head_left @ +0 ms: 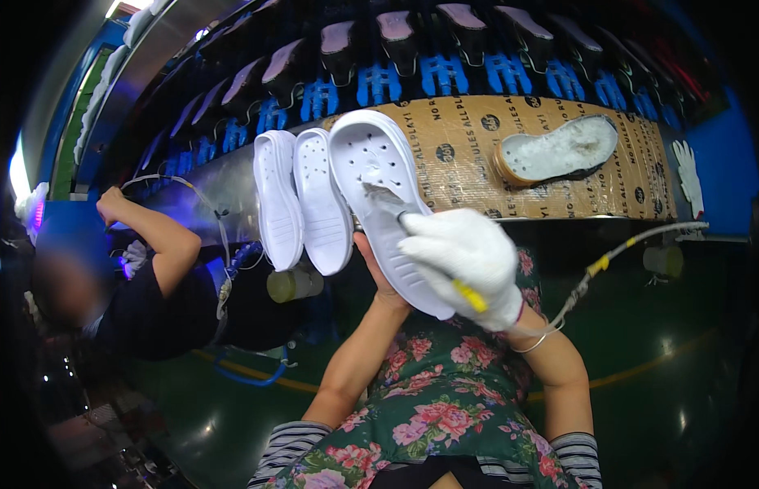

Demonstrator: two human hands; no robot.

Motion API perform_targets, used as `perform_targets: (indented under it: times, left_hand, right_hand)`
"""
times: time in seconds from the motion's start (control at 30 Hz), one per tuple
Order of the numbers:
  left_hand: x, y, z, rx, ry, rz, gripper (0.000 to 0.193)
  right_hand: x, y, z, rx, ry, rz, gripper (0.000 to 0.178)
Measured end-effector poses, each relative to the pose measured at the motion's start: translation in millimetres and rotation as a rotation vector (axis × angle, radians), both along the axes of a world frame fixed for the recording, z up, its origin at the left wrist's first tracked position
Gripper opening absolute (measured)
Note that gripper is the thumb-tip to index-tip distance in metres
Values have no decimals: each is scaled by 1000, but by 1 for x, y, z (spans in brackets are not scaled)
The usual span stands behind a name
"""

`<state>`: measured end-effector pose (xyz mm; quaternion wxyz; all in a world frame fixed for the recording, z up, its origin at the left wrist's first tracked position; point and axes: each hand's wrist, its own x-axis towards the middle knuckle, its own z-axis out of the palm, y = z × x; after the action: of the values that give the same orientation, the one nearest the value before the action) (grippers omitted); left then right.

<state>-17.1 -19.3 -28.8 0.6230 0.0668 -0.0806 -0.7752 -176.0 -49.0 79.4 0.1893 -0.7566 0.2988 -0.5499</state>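
Observation:
A white shoe sole [370, 153] with small holes in its inner face is tilted up in front of me. My bare left hand [378, 273] grips its left edge from below, the fingers partly hidden behind it. My right hand [469, 261], in a white glove, is closed around a brush [385, 198], whose bristles rest on the inside of the sole. Two more white soles, one at the far left [277, 200] and one beside it [321, 200], lie side by side on the bench's edge.
Printed brown cardboard [445, 175] covers the bench. On it lies a sole-shaped holder [503, 165] with whitish, foamy-looking contents. Behind run several dark shoe uppers [337, 53] on blue supports [379, 80]. A white glove [688, 179] lies right; a cable [587, 281] reaches my right wrist. Another person's arm [163, 224] is left.

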Motion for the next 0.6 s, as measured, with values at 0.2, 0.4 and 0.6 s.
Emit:
perform_targets:
  times: [0.2, 0.4, 0.6]
  left_hand:
    - [4, -16, 2, 4, 52, -50, 113]
    - [10, -31, 18, -113, 83, -294, 112]
    - [16, -38, 23, -69, 165, -154, 117]
  right_hand:
    - [2, 4, -1, 110, -60, 241, 26]
    - [10, 14, -4, -85, 154, 158, 16]
    - [-4, 1, -7, 16, 72, 237, 34]
